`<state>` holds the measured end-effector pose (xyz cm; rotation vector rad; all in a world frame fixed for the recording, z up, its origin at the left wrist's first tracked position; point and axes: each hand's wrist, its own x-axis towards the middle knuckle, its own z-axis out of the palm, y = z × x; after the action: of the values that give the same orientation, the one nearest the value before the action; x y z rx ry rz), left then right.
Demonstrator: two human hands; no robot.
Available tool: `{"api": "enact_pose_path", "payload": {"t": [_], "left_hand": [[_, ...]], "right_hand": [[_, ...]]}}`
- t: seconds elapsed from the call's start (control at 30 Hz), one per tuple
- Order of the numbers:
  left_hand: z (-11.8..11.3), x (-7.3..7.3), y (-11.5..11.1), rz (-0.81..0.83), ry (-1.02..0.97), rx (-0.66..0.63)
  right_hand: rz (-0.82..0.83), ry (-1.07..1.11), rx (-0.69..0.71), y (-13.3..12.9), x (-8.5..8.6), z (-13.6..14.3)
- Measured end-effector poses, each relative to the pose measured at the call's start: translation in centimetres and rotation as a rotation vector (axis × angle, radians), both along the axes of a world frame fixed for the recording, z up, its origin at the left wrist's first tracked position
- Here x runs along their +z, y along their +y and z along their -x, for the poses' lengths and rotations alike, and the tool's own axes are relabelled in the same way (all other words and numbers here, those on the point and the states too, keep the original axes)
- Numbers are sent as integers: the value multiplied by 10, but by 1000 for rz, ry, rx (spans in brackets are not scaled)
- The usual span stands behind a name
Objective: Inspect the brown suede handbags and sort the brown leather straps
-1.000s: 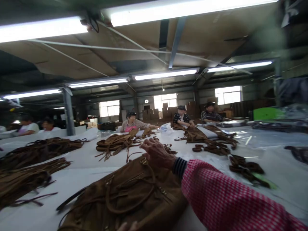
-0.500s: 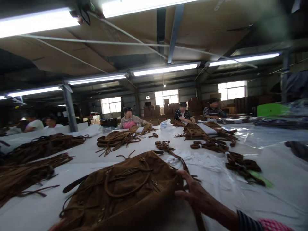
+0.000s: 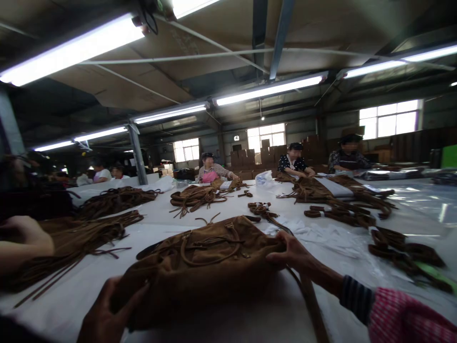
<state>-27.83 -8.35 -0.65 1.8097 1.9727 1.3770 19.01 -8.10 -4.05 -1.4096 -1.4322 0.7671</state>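
Observation:
A brown bag (image 3: 207, 281) with two looped handles rests on the white table in front of me, its bottom side facing me. My left hand (image 3: 110, 305) grips its near left corner, thumb on one side and fingers on the other. At the bag's right end, my right hand (image 3: 291, 252) pinches the corner between thumb and fingers. A long brown strap (image 3: 310, 305) hangs down from the right side, past my right wrist. Thin ties and a dark strap end stick out behind the bag.
Piled brown bags (image 3: 82, 243) lie at left, where another person's arm (image 3: 24, 243) reaches in. Bundled straps (image 3: 403, 250) and white tissue (image 3: 317, 238) are on the right. Across the table (image 3: 160, 247), several co-workers handle more brown bags (image 3: 332, 188). Clear plastic sheeting (image 3: 421, 205) covers the far right.
My view has turned left. The bag has been tilted so more of its bottom faces me. My left hand has come into fuller view on its corner, and another person's arm has appeared at left.

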Motion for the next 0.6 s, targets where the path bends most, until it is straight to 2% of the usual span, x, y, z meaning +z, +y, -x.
{"api": "enact_pose_path", "payload": {"t": [0.03, 0.07, 0.13, 0.2, 0.23, 0.3, 0.37, 0.43, 0.5, 0.53, 0.6], "left_hand": [[-5, 17, 7, -2, -40, -22], [-10, 34, 15, -39, -42, 10], [-14, 66, 33, -143, 16, 8], [-13, 83, 53, -229, 69, 12], [-12, 84, 63, -239, 81, 0], [-9, 69, 79, -174, 77, -43], [-7, 38, 88, -41, 56, -103], [-8, 1, 88, 56, 36, -150], [-9, -29, 85, 80, 18, -176], [-9, -39, 82, 76, 15, -179], [-9, -48, 78, 72, 37, -164]], "right_hand": [[-45, -15, -34, 10, 10, -2], [-88, -22, -64, 20, 21, -3], [-158, -46, -141, 37, 46, -5], [-224, -146, -257, 51, 64, -3], [-249, -228, -327, 57, 68, -1], [-259, -414, -461, 65, 63, 5], [-205, -575, -514, 70, 43, 11], [-145, -687, -477, 71, 17, 14], [-109, -744, -423, 69, -8, 12], [-99, -751, -407, 68, -17, 10], [-90, -725, -392, 64, -28, 5]]}}
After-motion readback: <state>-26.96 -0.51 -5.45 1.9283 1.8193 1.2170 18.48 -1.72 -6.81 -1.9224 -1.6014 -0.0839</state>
